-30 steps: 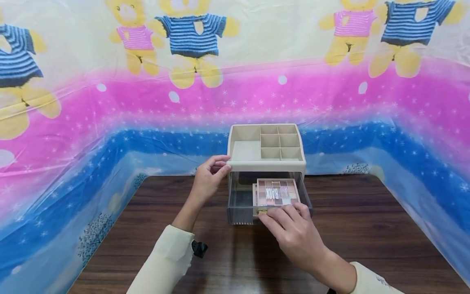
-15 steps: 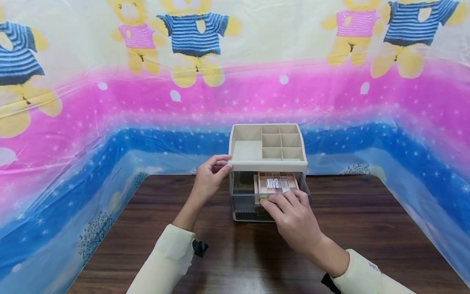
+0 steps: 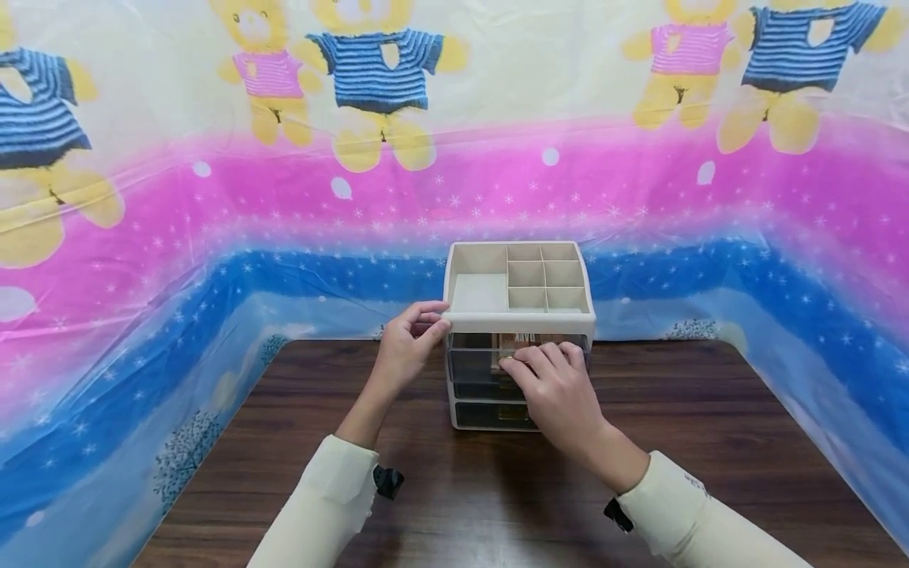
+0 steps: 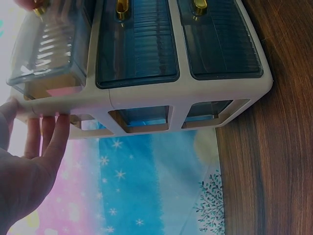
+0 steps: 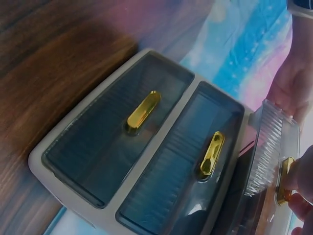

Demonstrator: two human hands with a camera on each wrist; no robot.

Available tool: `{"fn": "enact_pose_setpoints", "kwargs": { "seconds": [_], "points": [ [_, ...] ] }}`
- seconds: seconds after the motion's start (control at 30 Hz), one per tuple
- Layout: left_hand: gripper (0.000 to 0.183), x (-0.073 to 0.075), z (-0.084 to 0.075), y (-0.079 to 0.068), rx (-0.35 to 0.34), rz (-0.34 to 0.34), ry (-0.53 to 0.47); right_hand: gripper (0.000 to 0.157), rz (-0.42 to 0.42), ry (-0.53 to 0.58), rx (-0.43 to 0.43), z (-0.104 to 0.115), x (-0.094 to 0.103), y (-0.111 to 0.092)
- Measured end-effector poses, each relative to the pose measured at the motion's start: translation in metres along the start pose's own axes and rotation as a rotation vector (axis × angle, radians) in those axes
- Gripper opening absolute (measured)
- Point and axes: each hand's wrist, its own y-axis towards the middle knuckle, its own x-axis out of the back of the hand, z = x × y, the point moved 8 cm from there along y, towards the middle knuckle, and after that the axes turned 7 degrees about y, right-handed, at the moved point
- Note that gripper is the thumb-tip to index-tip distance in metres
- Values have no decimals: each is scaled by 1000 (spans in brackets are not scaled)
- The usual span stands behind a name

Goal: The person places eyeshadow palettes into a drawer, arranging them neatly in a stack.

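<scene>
A cream desktop drawer organizer (image 3: 521,322) stands on the table, with clear dark drawers and gold handles. Its top drawer (image 3: 470,365) sticks out slightly and has a makeup palette (image 3: 524,338) inside, mostly hidden. With thumb and fingers, my right hand (image 3: 561,394) pinches that drawer's gold handle (image 5: 285,181), seen in the right wrist view. My left hand (image 3: 405,347) touches the organizer's upper left side near the front corner, its fingers (image 4: 57,134) fairly straight against the cream frame. The middle drawer (image 4: 137,44) and bottom drawer (image 4: 220,41) are closed.
Divided compartments (image 3: 545,274) form the organizer's top. It stands near the back edge of a dark wooden table (image 3: 319,394). Behind and along the sides hangs a cloth (image 3: 497,181) printed with bears and snowflakes.
My right hand has pushed the top drawer back most of the way into the organizer, and the palette has slid under the top with it. The left hand has stayed at the side.
</scene>
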Motion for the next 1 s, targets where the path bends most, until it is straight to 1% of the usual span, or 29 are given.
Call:
{"fn": "enact_pose_setpoints", "kwargs": {
  "seconds": [0.17, 0.37, 0.57, 0.8, 0.87, 1.0],
  "points": [
    [32, 1, -1, 0, -14, -8, 9, 17, 29, -20, -26, -9, -9, 4],
    [30, 2, -2, 1, -32, -21, 8, 18, 26, -14, -39, -16, -15, 8],
    [30, 2, -2, 1, -24, -21, 1, 14, 36, 19, -57, -20, -21, 10],
    [30, 3, -1, 0, -23, -21, 20, 15, 88, 16, -82, -21, -24, 12],
    [30, 3, -1, -1, -27, -20, 24, 18, 101, 40, -91, -21, -22, 11],
    [34, 5, 0, -4, -36, -19, 55, 28, 125, 125, -124, -24, -14, 6]
  ]
}}
